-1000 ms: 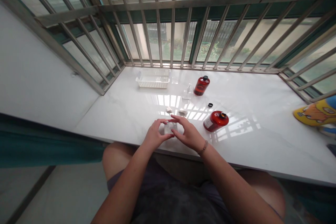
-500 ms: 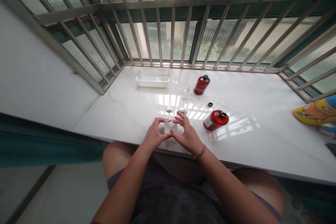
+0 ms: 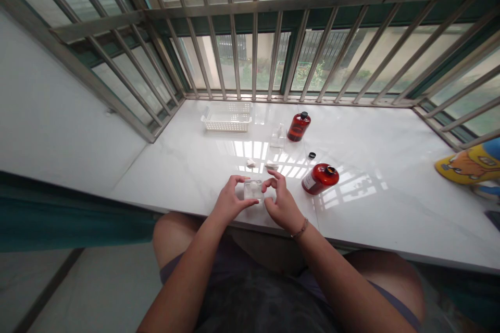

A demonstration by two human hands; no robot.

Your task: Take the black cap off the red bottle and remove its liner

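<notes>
A small square clear container (image 3: pixel 253 190) with white cotton inside stands on the white marble sill (image 3: pixel 363 203), close to its front edge. My left hand (image 3: pixel 232 200) curves around the container's left side, with its fingertips at the top corner. My right hand (image 3: pixel 282 204) sits at the right side, fingers curled and close to the container; I cannot tell if they touch it. Two small white cotton tufts (image 3: pixel 251 163) lie just beyond my hands, the second (image 3: pixel 271 165) nearer my right fingers.
A red-brown bottle (image 3: pixel 320 178) lies on its side, uncapped, with a black cap (image 3: pixel 311 155) nearby. An upright amber bottle (image 3: pixel 299 126), a clear glass bottle (image 3: pixel 278 136) and a white plastic basket (image 3: pixel 226 123) stand at the back by the barred window. A yellow cushion (image 3: pixel 469 165) lies at the right.
My right hand has drawn back from above the container to its right side, with fingers curling inward. My left hand stays at the container's left side.
</notes>
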